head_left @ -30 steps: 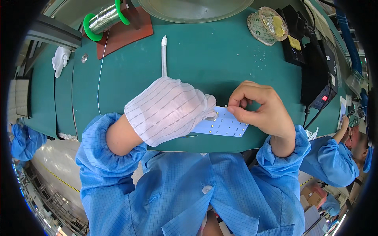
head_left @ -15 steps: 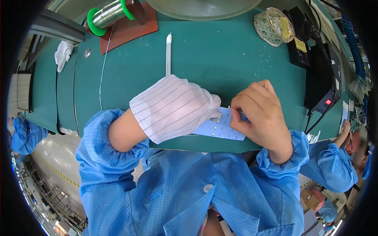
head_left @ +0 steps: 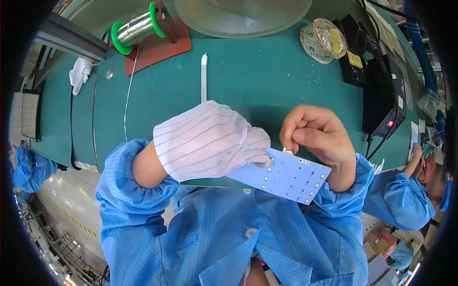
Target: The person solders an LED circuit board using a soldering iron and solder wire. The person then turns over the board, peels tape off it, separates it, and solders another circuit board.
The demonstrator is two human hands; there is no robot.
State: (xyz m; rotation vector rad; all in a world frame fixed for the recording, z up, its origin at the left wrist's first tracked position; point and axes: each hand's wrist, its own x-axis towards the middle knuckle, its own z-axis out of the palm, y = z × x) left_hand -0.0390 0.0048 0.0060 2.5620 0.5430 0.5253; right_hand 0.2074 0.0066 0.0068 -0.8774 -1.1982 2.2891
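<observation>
A white board with yellow LEDs (head_left: 291, 177) sits tilted in front of me, its right end reaching over the table's near edge. My left hand (head_left: 212, 140), in a white striped glove, is closed on the left part of it, thumb on top. My bare right hand (head_left: 317, 136) is curled just beyond the upper edge, fingertips pressed together beside a small white connector (head_left: 287, 151). Whatever those fingers pinch, if anything, is hidden. Past the gloved hand lies a flat white cable (head_left: 204, 78), its lower end covered by the glove.
A green-flanged solder wire spool (head_left: 138, 29) stands on a reddish-brown base (head_left: 176, 40), back left. A clear round dish (head_left: 243, 19) is at the back. To the right are a foil-lined bowl (head_left: 323, 42), a yellow sponge (head_left: 354, 59) and a black soldering station (head_left: 384, 102). Another person's sleeve (head_left: 400, 195) shows far right.
The board has swung toward me and its right part is now uncovered. My right hand has turned and moved to its far edge, by the connector. The left hand keeps its hold.
</observation>
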